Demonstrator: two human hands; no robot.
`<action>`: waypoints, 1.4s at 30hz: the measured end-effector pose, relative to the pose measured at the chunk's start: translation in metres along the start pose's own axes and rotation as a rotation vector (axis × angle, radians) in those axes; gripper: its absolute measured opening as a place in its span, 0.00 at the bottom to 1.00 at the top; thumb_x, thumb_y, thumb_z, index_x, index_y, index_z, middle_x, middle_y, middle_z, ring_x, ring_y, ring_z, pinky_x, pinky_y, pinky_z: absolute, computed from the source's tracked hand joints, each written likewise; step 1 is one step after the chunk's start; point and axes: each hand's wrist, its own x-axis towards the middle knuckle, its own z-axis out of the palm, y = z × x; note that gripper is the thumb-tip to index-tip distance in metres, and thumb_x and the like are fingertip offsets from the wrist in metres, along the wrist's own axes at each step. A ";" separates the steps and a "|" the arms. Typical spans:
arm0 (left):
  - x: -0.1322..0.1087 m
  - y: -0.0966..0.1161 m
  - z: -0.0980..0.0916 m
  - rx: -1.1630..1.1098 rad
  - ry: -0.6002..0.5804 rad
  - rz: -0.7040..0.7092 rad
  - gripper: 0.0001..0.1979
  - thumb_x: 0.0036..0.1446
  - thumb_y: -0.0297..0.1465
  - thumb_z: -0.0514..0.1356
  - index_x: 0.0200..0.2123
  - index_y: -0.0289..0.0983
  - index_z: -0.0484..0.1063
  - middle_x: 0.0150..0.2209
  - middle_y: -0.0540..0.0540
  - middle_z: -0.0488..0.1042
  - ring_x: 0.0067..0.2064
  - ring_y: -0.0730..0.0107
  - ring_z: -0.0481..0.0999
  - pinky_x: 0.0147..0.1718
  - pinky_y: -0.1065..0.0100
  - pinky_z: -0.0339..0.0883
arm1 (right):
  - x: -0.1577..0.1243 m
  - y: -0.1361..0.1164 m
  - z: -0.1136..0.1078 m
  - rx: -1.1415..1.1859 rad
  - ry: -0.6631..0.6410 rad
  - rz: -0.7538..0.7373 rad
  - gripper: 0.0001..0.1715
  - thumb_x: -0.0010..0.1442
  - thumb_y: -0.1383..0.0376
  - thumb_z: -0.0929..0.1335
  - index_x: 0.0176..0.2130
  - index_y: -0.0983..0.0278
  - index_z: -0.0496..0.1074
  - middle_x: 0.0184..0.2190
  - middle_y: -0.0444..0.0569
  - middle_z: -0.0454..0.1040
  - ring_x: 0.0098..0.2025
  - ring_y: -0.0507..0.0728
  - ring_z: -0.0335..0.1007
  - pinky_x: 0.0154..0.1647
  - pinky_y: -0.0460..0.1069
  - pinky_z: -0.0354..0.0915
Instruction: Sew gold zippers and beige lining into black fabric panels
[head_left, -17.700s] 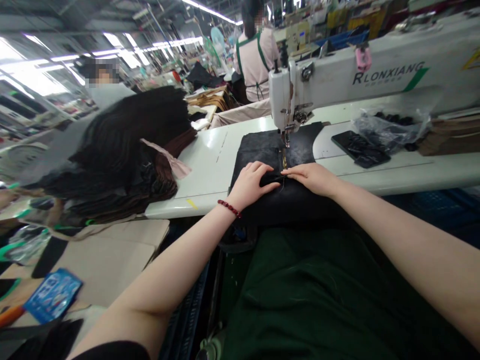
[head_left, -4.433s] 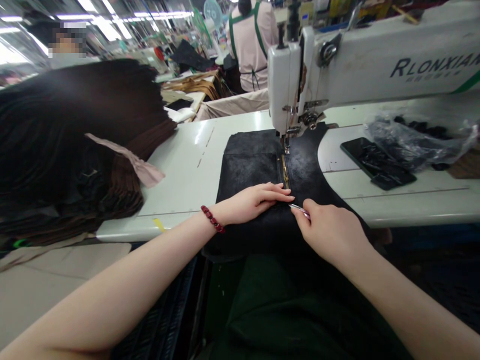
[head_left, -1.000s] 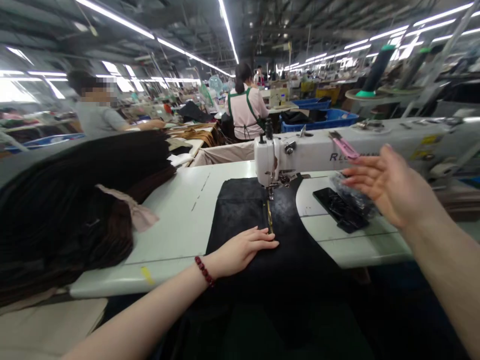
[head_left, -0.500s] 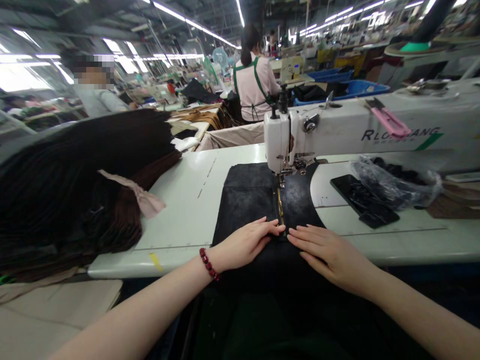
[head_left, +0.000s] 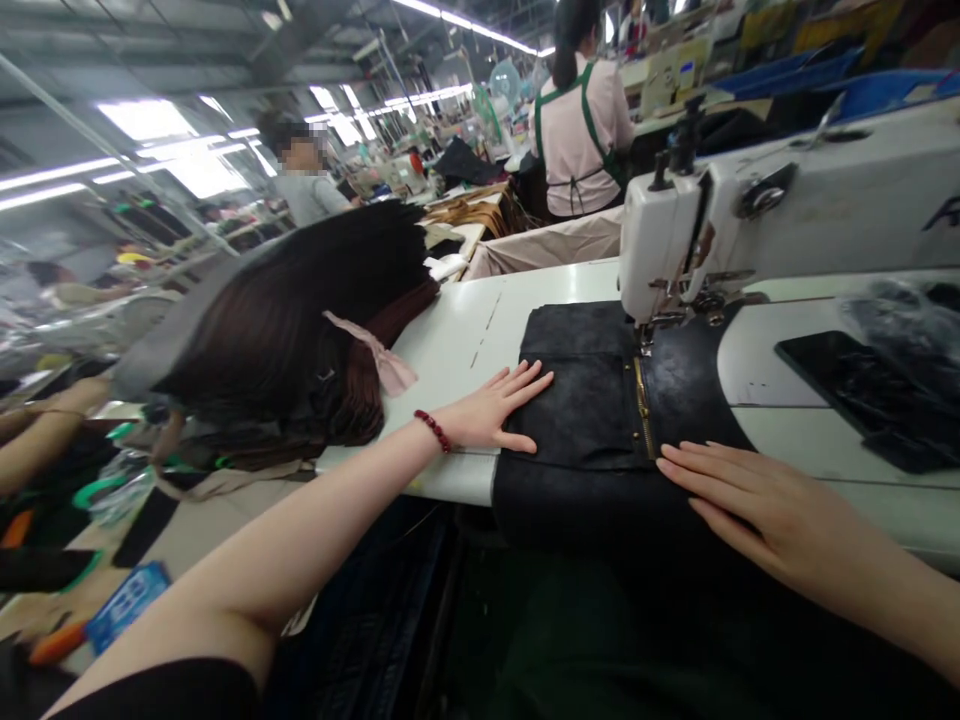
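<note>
A black leather-like panel (head_left: pixel 577 400) lies across the machine bed and hangs over the front edge. A brass zipper (head_left: pixel 643 405) runs along it, its far end close to the presser foot (head_left: pixel 645 345) of the white sewing machine (head_left: pixel 667 240). My left hand (head_left: pixel 502 405), with a dark red bead bracelet at its wrist, rests with spread fingers on the panel's left edge. My right hand (head_left: pixel 742 495) lies flat, fingers stretched, on the panel by the zipper's near end. Neither hand grips anything.
Left of the panel, a tall stack of dark pieces (head_left: pixel 292 330) stands with a pale pink strip (head_left: pixel 375 355) against it. A black phone (head_left: pixel 862 395) and a clear plastic bag (head_left: pixel 907 330) lie right. Co-workers sit beyond; another person's arm (head_left: pixel 52 435) shows far left.
My left hand has moved left from the zipper to the panel's left edge, its fingers spreading. My right hand stays by the zipper's near end. The view has swung left.
</note>
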 end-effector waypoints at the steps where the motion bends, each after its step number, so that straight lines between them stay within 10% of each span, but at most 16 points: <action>1: 0.000 0.000 0.000 0.006 -0.005 0.000 0.53 0.55 0.57 0.58 0.71 0.42 0.31 0.72 0.42 0.29 0.72 0.50 0.30 0.68 0.49 0.30 | -0.001 0.001 0.001 0.002 0.005 0.000 0.31 0.65 0.63 0.63 0.66 0.52 0.58 0.63 0.41 0.64 0.62 0.60 0.64 0.61 0.61 0.65; 20: 0.001 -0.024 -0.030 0.053 -0.096 0.027 0.55 0.45 0.59 0.65 0.70 0.48 0.44 0.72 0.37 0.35 0.70 0.38 0.43 0.64 0.44 0.48 | 0.014 -0.011 -0.014 0.094 -0.022 0.068 0.29 0.65 0.67 0.62 0.64 0.55 0.61 0.61 0.43 0.67 0.61 0.58 0.64 0.60 0.60 0.65; 25: 0.032 0.027 -0.040 0.089 0.077 -0.022 0.33 0.57 0.54 0.59 0.61 0.45 0.65 0.65 0.41 0.60 0.67 0.49 0.56 0.66 0.46 0.42 | 0.015 -0.013 -0.013 0.073 -0.034 0.084 0.26 0.66 0.66 0.62 0.62 0.57 0.64 0.61 0.43 0.67 0.61 0.58 0.64 0.60 0.60 0.65; 30: 0.068 0.090 0.003 -0.070 0.236 0.086 0.23 0.68 0.44 0.50 0.64 0.48 0.59 0.67 0.51 0.59 0.69 0.66 0.55 0.69 0.57 0.43 | 0.015 -0.012 -0.013 0.048 -0.037 0.076 0.26 0.66 0.66 0.62 0.62 0.57 0.64 0.61 0.43 0.68 0.60 0.58 0.65 0.59 0.60 0.67; 42: 0.078 0.087 0.014 -0.104 0.257 0.062 0.26 0.64 0.42 0.56 0.64 0.48 0.60 0.66 0.51 0.60 0.68 0.62 0.56 0.68 0.54 0.44 | 0.025 -0.007 -0.014 0.078 -0.013 0.102 0.28 0.64 0.67 0.63 0.63 0.57 0.64 0.59 0.44 0.69 0.59 0.59 0.67 0.58 0.58 0.68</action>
